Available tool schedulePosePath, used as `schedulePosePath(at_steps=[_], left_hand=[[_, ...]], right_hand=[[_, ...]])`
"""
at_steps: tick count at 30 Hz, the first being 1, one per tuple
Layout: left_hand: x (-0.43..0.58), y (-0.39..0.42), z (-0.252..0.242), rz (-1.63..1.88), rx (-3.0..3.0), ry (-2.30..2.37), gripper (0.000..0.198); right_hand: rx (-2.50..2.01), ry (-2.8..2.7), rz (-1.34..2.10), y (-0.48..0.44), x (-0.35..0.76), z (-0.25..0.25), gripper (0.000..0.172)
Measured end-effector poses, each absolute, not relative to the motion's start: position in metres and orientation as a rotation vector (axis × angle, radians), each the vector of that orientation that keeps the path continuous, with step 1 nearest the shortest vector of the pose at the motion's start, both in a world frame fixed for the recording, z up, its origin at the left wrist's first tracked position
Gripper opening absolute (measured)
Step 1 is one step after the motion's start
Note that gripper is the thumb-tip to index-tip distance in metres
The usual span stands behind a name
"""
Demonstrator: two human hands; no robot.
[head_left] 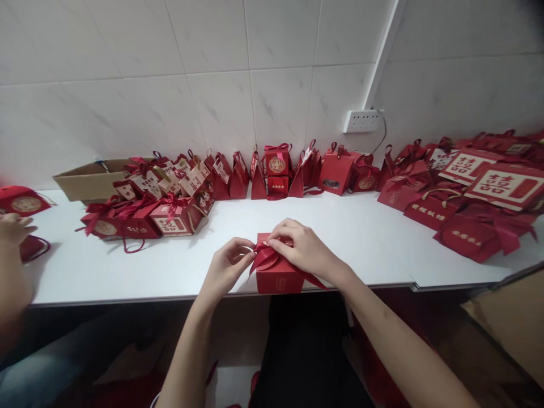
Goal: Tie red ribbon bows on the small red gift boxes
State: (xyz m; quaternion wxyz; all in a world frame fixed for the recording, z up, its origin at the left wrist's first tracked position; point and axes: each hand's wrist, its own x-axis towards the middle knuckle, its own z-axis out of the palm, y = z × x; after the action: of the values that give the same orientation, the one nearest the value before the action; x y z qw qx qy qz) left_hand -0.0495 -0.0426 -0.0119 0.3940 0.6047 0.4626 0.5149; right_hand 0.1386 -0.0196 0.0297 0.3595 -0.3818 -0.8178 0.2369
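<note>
Both hands work in narrow pinches on a dark red ribbon (268, 258): the left hand (227, 267) has thumb and forefinger nearly together on its left end, while the right hand (304, 246), fingers curled, closes its thumb and fingertips on the ribbon above the lid. The ribbon lies across a red gift box (272, 277), upright at the near edge of the white table (204, 277). Its contents are hidden. On the table's left part, red boxes crowd an open brown carton (80, 184); whether any stand inside, I cannot tell. At the table's back, a windowed box (335, 170) shows something indistinct. Packed gift boxes (467, 209) cover its right end, their contents hidden.
</note>
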Motion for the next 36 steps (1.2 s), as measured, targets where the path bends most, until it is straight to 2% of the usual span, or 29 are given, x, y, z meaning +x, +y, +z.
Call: schedulePosePath(at_steps=[6, 12, 19, 25, 30, 33, 36], left_hand=[[-0.045, -0.039, -0.014, 1.338, 1.725, 1.205, 0.012], [-0.037, -0.044, -0.012, 1.458, 1.924, 1.336, 0.004], [-0.023, -0.056, -0.009, 1.556, 1.993, 1.607, 0.012], [-0.016, -0.055, -0.01, 1.488, 1.844, 1.625, 0.005], [-0.02, -0.053, -0.012, 1.438, 1.83, 1.53, 0.006], [-0.021, -0.053, -0.014, 1.421, 1.819, 1.494, 0.007], [-0.021, -0.052, -0.016, 1.432, 1.774, 1.448, 0.006]], right_hand=[[-1.051, -2.29, 0.623, -0.012, 0.132, 0.041, 0.016], [-1.01, -2.273, 0.826, -0.005, 0.132, 0.039, 0.011], [-1.023, -2.187, 0.923, 0.0, 0.13, 0.036, 0.013], [-0.911, -2.198, 0.434, -0.032, 0.142, 0.037, 0.011], [-0.787, -2.408, 0.105, -0.059, 0.142, 0.016, 0.048], [-0.84, -2.391, -0.118, -0.064, 0.136, 0.001, 0.042], [-0.848, -2.294, -0.229, -0.065, 0.13, -0.008, 0.027]])
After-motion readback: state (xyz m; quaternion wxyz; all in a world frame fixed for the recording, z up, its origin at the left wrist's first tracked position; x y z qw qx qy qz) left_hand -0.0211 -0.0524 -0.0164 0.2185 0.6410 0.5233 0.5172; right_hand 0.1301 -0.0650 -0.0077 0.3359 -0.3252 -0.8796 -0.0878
